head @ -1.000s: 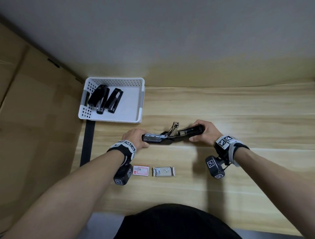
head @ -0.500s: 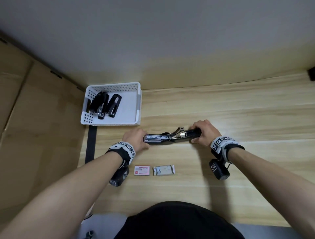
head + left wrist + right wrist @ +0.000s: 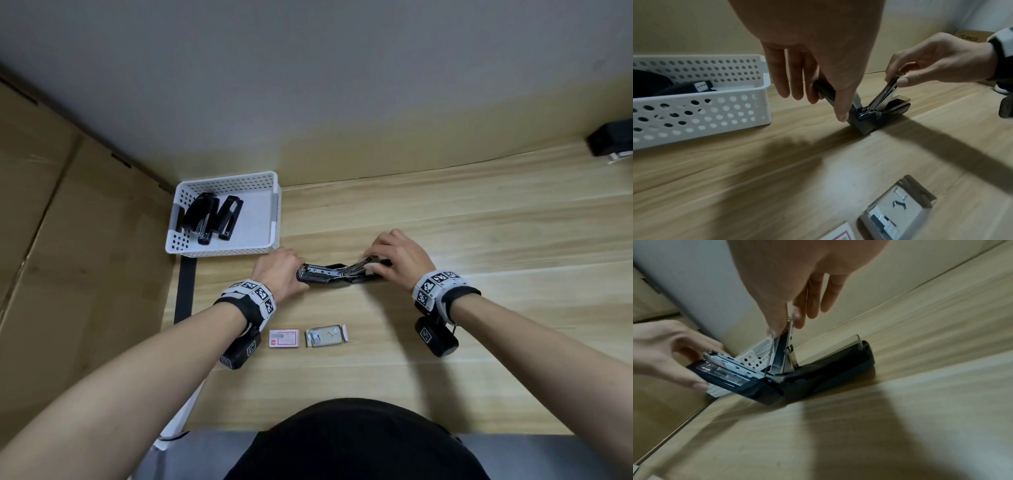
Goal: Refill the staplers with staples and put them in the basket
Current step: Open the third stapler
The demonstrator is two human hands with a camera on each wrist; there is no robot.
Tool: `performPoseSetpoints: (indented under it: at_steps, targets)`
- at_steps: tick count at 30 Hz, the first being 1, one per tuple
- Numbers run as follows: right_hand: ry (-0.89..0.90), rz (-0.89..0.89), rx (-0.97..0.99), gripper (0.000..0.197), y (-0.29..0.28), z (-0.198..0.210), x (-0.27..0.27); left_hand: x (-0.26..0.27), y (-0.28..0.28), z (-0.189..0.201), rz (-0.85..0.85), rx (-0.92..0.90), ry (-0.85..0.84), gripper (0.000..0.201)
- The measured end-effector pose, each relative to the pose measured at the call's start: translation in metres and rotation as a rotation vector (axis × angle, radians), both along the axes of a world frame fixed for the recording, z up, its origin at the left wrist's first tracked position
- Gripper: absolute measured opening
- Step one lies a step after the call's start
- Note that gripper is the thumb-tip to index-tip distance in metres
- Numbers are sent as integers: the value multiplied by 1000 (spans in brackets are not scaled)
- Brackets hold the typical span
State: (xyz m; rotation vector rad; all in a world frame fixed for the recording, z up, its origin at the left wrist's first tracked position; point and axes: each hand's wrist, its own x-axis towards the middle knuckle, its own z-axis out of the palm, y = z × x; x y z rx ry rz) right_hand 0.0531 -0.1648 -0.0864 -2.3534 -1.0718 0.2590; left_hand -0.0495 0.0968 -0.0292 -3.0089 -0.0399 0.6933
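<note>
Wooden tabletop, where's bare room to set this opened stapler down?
Free: the wooden tabletop right of the right hand, and the right half of the white perforated basket. Crowded: the basket's left half, holding two black staplers, and near the open grey staple box.

From the head view the right hand (image 3: 397, 262) covers the stapler's (image 3: 339, 274) far end, a dark object (image 3: 611, 138) is cut off at the right edge, the print on the small card (image 3: 284, 338) is too tiny to read, and the basket (image 3: 701, 104) runs off the left wrist view's edge.
</note>
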Motion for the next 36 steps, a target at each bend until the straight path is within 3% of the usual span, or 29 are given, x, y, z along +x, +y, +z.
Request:
performPoseSetpoints:
  at_steps: [5,15,17,20,21,24,26,30,36]
  targets:
    - [-75,-15,15,26,1,1,-3,-3,-1,2,-18,-4,-11,52]
    - [-7,-71,-17,26,8,12,-4,-17,3,-19,76,19,44,46]
    - [6,-64,-40,38,10,14,-7,-21,4,-23,102,-22,47,44]
    - [70,-84,-116,86,7,14,-10,-27,10,-27,127,-100,33,44]
    - [81,-87,-175,93,4,12,-9,-29,12,-28,130,-117,29,46]
    - [66,-20,-461,83,-8,2,-5,-33,16,-30,121,-139,29,53]
    - [82,2,-529,72,-13,-6,-2,-34,17,-30,120,-144,33,53]
    - [100,-24,-461,53,-12,-13,-2,-35,20,-31,138,-155,47,48]
    - [166,-73,-337,52,-15,-14,-5,-23,25,-33,212,-163,51,61]
